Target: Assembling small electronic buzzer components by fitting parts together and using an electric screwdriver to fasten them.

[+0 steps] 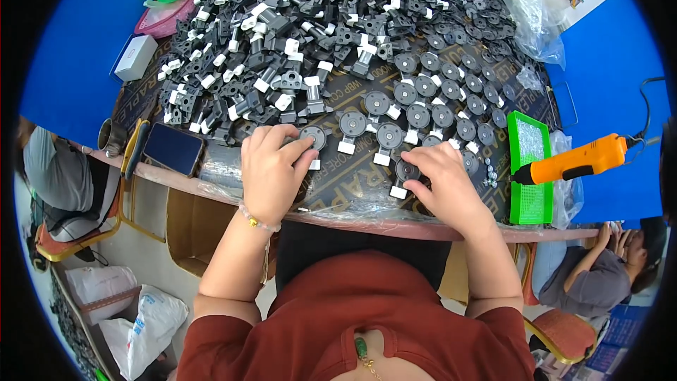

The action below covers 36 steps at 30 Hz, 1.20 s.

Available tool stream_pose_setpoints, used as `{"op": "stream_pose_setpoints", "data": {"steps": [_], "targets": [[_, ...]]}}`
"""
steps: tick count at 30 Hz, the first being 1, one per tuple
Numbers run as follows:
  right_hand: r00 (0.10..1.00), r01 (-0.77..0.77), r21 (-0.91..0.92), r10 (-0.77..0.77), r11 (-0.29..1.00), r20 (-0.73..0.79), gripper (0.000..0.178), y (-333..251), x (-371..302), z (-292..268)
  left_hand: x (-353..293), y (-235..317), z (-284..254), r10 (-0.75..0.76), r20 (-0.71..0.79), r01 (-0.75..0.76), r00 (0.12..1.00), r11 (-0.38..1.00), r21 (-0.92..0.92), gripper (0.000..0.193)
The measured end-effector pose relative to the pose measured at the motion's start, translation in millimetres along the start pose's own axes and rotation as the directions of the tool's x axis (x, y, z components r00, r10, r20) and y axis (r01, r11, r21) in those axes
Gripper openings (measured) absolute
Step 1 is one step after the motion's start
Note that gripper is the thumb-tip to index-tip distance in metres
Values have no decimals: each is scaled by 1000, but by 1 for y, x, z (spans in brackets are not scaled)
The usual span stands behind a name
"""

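My left hand [271, 159] is at the table's near edge, its fingers bent and closed on the rim of a black round disc part [314, 135] with a white block below it. To the right, my right hand [448, 180] pinches another black round disc part [407, 171] between thumb and fingers; a white block sticks out from its lower side. Between and beyond the hands, several more disc parts with white blocks [352, 124] lie in loose rows. A large heap of black plastic parts with white pieces [282, 42] covers the far left and middle.
A green tray [515, 204] with small clear pieces stands at the right, an orange electric screwdriver [578, 160] lying across it. Small metal pieces [490, 173] lie beside it. A phone [173, 149], a metal cup [111, 135] and a white box [137, 58] are left. People sit at both sides.
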State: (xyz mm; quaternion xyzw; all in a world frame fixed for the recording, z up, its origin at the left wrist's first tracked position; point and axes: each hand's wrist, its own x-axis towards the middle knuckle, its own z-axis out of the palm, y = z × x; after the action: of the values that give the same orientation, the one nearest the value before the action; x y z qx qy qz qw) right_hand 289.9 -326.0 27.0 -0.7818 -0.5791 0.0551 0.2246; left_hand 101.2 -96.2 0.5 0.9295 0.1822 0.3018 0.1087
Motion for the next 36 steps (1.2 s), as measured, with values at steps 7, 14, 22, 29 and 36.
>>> {"op": "stream_pose_setpoints", "data": {"steps": [7, 14, 22, 29, 36], "targets": [[999, -24, -33, 23, 999, -23, 48, -4, -6, 2, 11, -2, 14, 9, -17, -9, 1000, 1000, 26, 20], [915, 29, -181, -99, 983, -392, 45, -12, -41, -43, 14, 10, 9, 8, -71, -13, 997, 997, -75, 32], [199, 29, 227, 217, 974, -956, 71, 51, -110, -123, 31, 81, 18, 351, 148, -303, 925, 913, -273, 43], [673, 129, 724, 477, 677, -566, 71, 77, -123, -121, 29, 94, 43, 396, 225, -329, 890, 901, -283, 43], [615, 91, 650, 471, 754, -632, 95, 92, -138, -132, 28, 102, 39, 333, 252, -239, 909, 909, -341, 57]]}}
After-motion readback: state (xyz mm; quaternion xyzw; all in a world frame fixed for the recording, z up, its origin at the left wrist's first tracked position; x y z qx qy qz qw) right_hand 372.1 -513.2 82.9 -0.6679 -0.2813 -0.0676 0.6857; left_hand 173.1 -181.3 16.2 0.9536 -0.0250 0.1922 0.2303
